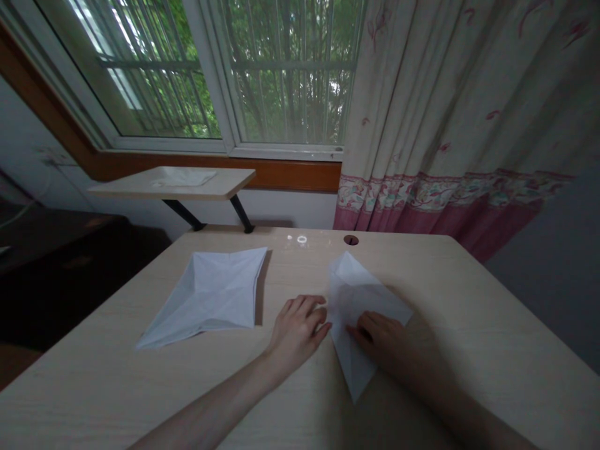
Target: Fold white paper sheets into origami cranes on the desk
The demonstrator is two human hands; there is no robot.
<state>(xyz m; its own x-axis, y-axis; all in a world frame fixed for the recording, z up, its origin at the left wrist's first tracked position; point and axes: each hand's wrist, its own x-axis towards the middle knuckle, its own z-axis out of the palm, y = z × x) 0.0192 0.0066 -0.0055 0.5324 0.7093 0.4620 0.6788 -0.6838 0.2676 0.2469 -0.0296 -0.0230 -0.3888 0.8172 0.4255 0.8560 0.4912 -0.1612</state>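
Note:
A folded sheet of white paper (359, 294) lies on the table, kite-like in outline, with one point towards me and another to the right. My left hand (297, 325) rests at its left edge, fingers bent and closed on that edge, thumb tip touching the paper. On the paper's lower right part is my right hand (382, 340), fingers curled in and thumb and forefinger brought together against the sheet. Its palm side is hidden. To the left lies a second white paper (225, 290), creased and partly raised at its edges, untouched by either hand.
The pale wooden table (300, 400) has a round cable hole (351, 240) near its back edge. A raised shelf (234, 181) on black legs holds another white paper (187, 177). Behind are a window (290, 75) and a long curtain (422, 125).

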